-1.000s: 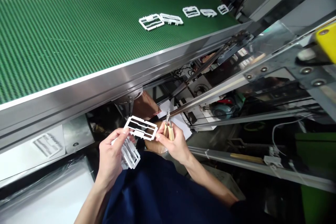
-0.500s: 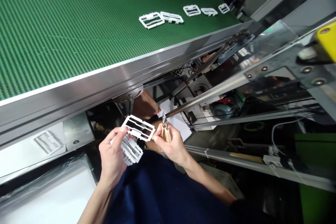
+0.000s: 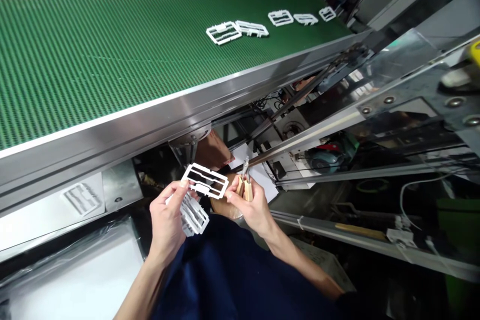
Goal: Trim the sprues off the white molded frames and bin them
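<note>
My left hand (image 3: 167, 217) is closed on several white plastic frames. One frame (image 3: 206, 180) is pinched between thumb and fingers and points to the right, while more frames (image 3: 195, 216) hang below it in the same hand. In my right hand (image 3: 255, 207) is a pair of nippers (image 3: 245, 185) with tan handles, its metal jaws pointing up. The right thumb and fingers are close to the right end of the upper frame; whether they touch it I cannot tell.
A green conveyor belt (image 3: 112, 55) runs across the top, carrying several white frames (image 3: 224, 33). Its metal side rail (image 3: 157, 115) lies in front of my hands. At lower left, another frame (image 3: 81, 198) lies on a white surface beside a plastic-covered white stack (image 3: 78, 280). Metal bars (image 3: 315, 140) stand at right.
The whole scene has shifted slightly right as the camera turned. The nippers' handles look a little wider apart. Both hands keep their hold.
</note>
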Demonstrator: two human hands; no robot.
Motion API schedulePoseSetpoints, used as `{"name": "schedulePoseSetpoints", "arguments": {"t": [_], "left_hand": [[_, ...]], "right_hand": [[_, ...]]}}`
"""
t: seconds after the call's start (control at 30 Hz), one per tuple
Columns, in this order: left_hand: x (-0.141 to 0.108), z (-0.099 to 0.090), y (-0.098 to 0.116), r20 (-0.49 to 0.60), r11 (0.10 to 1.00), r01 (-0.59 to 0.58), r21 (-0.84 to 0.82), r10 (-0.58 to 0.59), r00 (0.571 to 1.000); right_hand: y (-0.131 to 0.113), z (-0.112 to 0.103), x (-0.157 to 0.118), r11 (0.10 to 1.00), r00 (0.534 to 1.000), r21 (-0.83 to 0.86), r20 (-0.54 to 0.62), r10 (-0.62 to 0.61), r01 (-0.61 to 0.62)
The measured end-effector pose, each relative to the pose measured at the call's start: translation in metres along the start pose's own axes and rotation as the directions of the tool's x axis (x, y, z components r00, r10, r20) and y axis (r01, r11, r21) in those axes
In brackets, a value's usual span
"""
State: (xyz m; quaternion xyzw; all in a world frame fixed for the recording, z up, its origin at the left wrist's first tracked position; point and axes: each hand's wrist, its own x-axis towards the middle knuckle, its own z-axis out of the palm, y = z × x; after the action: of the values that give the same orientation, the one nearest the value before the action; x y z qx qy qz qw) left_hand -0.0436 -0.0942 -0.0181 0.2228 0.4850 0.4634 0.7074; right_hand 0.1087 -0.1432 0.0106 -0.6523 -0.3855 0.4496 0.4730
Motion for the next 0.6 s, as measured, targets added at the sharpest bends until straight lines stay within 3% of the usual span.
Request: {"name": "schedulePoseSetpoints", "arguments": {"t": [0.37, 0.6], "left_hand": [[-0.002, -0.002, -0.004, 0.028, 0.994, -0.046, 0.095, 0.043, 0.999], [-0.003, -0.001, -0.007, 0.034, 0.995, -0.048, 0.091, 0.046, 0.998]], "right_hand": [[0.001, -0.002, -0.004, 1.000, 0.999, -0.012, -0.023, -0.022, 0.022], [0.024, 0.013, -0.012, 0.960, 0.989, 0.272, -0.107, 0.102, -0.069]]}}
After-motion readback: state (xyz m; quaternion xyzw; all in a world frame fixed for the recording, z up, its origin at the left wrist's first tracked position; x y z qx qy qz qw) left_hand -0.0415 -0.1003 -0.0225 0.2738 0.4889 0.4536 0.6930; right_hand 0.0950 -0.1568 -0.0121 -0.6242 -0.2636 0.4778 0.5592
